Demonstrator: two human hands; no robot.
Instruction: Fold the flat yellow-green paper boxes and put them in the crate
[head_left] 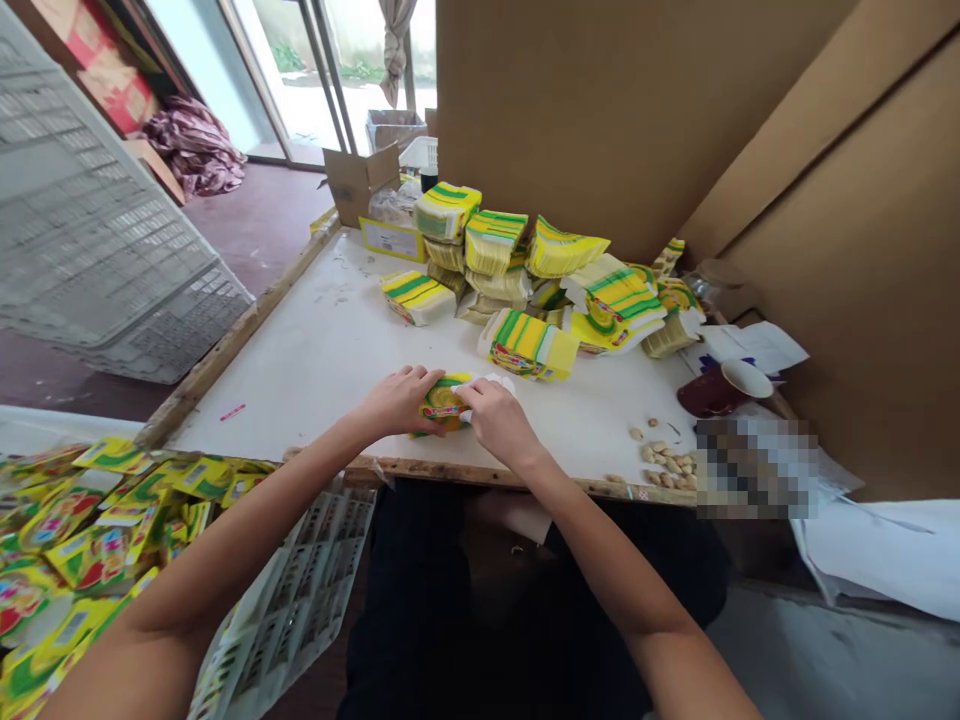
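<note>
A small yellow-and-green carton (pixel 448 392) with a red printed label is held just above the near edge of the white tabletop. My left hand (pixel 405 400) grips its left side, with the thumb and fingers closed on it. From the right, my right hand (pixel 495 418) closes its fingers on the carton's white flap end; the fingertips are partly hidden. Beyond my hands lies a stack of flat, folded cartons (pixel 525 340) in the same print. More bundles of flat cartons (pixel 495 240) are piled behind it.
A dark red mug (pixel 716 388) lies tipped at right, near scattered peanuts (pixel 667 462). A heap of yellow cartons (pixel 90 530) is at lower left. White plastic crates (pixel 300 600) stand below the table and at left. A brown board (pixel 600 110) rises behind.
</note>
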